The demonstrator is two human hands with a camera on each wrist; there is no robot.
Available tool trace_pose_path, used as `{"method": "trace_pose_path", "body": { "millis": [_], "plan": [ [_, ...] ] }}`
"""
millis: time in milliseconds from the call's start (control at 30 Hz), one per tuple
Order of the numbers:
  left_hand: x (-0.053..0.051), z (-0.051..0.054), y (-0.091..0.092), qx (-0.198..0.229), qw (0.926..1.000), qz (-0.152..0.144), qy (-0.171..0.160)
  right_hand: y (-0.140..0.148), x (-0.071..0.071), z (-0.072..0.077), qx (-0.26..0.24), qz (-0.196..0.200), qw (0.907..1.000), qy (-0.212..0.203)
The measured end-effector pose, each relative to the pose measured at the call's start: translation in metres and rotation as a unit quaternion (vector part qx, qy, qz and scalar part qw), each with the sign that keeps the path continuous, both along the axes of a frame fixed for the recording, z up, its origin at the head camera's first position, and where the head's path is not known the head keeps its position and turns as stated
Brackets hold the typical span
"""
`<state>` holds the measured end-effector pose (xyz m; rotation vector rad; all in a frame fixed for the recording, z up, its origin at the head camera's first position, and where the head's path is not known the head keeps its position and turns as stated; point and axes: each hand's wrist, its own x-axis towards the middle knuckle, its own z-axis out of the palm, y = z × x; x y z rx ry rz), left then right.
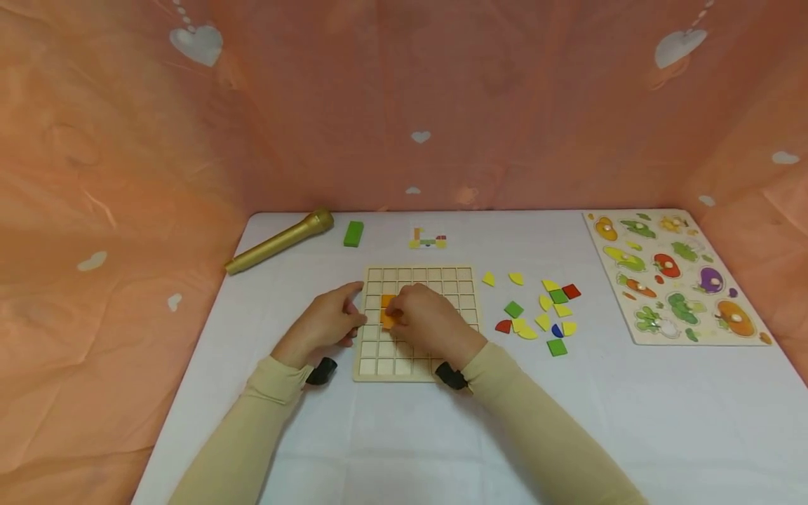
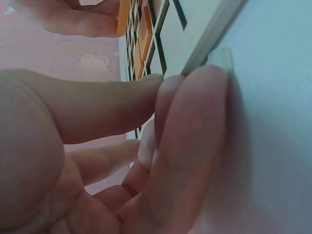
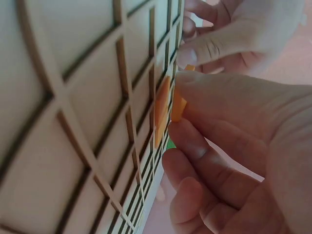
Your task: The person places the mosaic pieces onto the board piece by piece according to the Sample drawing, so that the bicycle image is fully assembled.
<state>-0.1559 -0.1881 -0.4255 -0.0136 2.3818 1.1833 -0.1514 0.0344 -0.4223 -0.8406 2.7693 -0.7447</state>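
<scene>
Head view: a wooden grid board (image 1: 402,367) lies flat on a white-covered table (image 1: 379,442), with a person's two hands over it. The left hand (image 1: 323,319) is at the board's left edge, its thumb and forefinger parted along the rim. The right hand (image 1: 429,315) reaches in over the grid, its fingers drawn narrow and partly covering orange pieces (image 1: 386,300) in the board's left part. To the right of the board lie loose flat pieces (image 1: 545,304) – yellow, green, red and one blue. Beyond its far side are a gold microphone (image 1: 280,243), a green block (image 1: 353,233) and a small card (image 1: 428,238) printed with coloured shapes; a vegetable puzzle (image 1: 713,339) lies at the far right. Orange cloth (image 1: 480,126) with pale hearts hangs behind. Left wrist view: the left hand's thumb tip meets the rim near the corner, and another finger lies low beside the board, close to the table. Further off, the right hand holds an orange tile (image 2: 124,18) above the grid. Right wrist view: thumb and fingers pinch that tile on its edge – tilted, just beside orange already in the grid. Behind it the left hand's thumb shows near the board's rim.
</scene>
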Motion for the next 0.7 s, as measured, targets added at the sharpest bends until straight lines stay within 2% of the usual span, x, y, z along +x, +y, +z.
{"method": "trace_pose_path", "body": {
  "millis": [233,500,700],
  "plan": [
    [0.0022,-0.003,-0.001,-0.016,0.9998,-0.007,0.008,-0.0052,0.0051,-0.004,0.007,0.007,0.9999,-0.004],
    [0.0015,-0.0016,-0.0018,-0.015,0.9998,-0.008,0.013,-0.0091,0.0063,-0.0076,0.021,0.02,0.9995,0.015],
    [-0.0002,-0.0009,-0.0002,-0.011,0.9996,-0.017,0.02,-0.0087,0.0069,-0.0071,0.019,0.02,0.9996,0.011]
  ]
}}
